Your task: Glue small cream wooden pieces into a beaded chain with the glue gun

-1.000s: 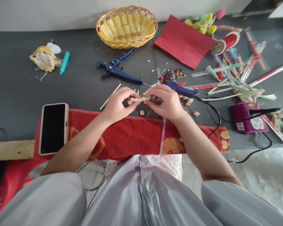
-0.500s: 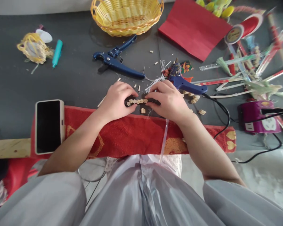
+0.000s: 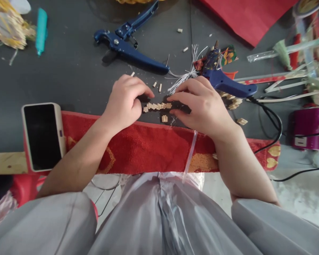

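Observation:
A narrow strip of short pale stick pieces joined side by side lies on the dark table between my hands. My left hand is just left of it, thumb and fingers apart, holding nothing. At the strip's right end is my right hand, its thumb and forefinger spread on either side of that end without a visible grip. A small block of the same sticks sits just below the strip. Loose cut bits lie above it. Beyond my right hand rests a blue glue gun.
Blue cutters lie open farther back. Red paper, straws and a purple power socket with black cables crowd the right. A phone rests at left on a red towel along the table edge. A teal glue stick or marker lies back left.
My left hand has let go of the strip's left end and drawn apart from it. My right fingers have loosened. The view has moved closer to the table.

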A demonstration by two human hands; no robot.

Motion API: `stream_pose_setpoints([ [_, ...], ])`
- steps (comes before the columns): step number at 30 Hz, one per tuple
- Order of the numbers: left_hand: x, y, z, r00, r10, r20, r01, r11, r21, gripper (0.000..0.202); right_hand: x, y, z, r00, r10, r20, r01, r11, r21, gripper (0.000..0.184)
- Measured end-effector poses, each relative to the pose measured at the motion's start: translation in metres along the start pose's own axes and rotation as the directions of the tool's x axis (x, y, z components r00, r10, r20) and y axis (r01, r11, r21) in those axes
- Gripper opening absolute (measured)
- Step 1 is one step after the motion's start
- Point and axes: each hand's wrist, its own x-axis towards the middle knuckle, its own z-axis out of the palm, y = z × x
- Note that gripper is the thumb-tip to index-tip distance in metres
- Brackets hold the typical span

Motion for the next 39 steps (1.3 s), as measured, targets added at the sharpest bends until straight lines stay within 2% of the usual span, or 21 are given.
stream_pose_setpoints([
  [7,-0.002,-0.008,0.001,0.994,0.000,-0.112,-0.001,1.000,-0.013,0.030,0.002,0.001,0.000,1.000,-0.029,0.003,0.029,1.000,-0.001,0.014],
  [13,0.001,-0.001,0.002,0.997,0.062,-0.038,-0.062,0.998,-0.021,0.029,0.002,0.003,0.002,0.998,0.040,0.039,-0.042,0.997,0.064,0.014],
  [21,0.002,0.010,0.003,0.991,0.120,0.058,-0.118,0.993,-0.023,0.027,0.000,0.005,0.007,0.999,0.051,0.008,-0.051,0.996,0.077,0.014],
  [26,0.001,0.010,0.003,0.993,0.098,0.060,-0.095,0.994,-0.047,0.027,0.001,0.004,0.005,0.999,0.037,0.003,-0.037,0.997,0.075,0.014],
  [30,0.001,0.007,0.005,0.986,0.136,0.095,-0.138,0.990,0.015,0.033,0.002,0.004,0.003,1.000,0.016,0.015,-0.017,0.999,0.052,0.013],
  [39,-0.001,0.010,0.005,0.982,0.156,0.109,-0.166,0.983,0.084,0.039,0.003,-0.001,0.000,0.995,0.078,0.066,-0.081,0.995,0.052,0.013],
])
